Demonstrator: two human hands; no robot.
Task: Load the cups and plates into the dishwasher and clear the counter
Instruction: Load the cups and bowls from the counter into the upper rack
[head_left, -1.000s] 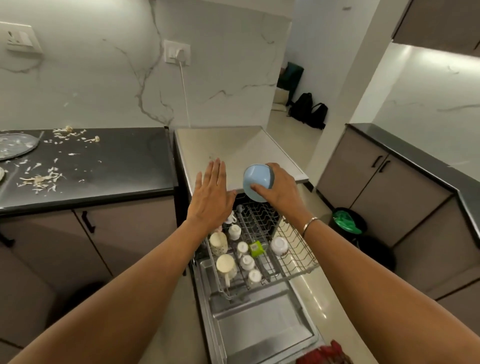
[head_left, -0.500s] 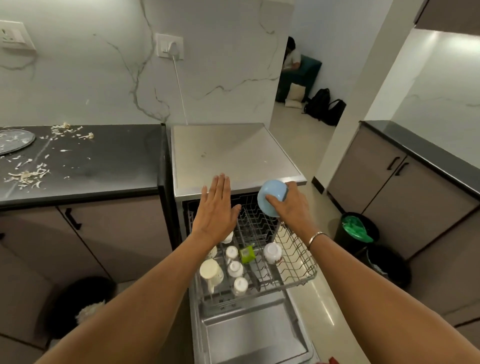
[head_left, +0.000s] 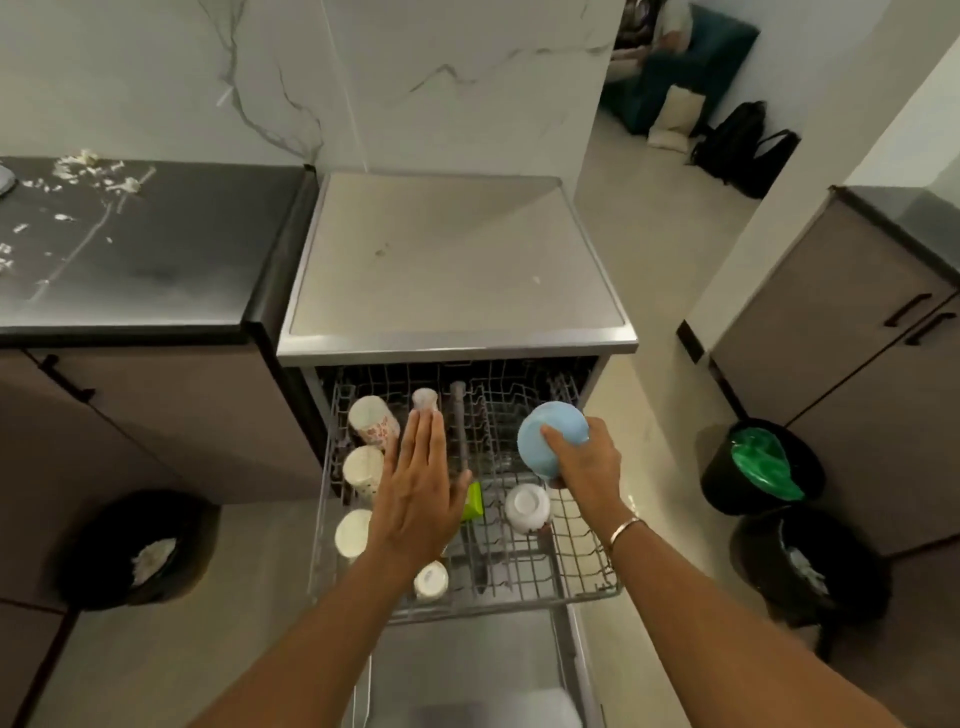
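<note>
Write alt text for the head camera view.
A person's right hand grips a blue bowl over the pulled-out dishwasher rack, while the left hand, fingers straight, hovers above cups on the rack's left side. Scraps litter the dark counter at left.

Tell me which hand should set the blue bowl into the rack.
Right. The right hand grips the blue bowl above bare wires of the rack; the left hand is flat, holding nothing, over the cups.
</note>
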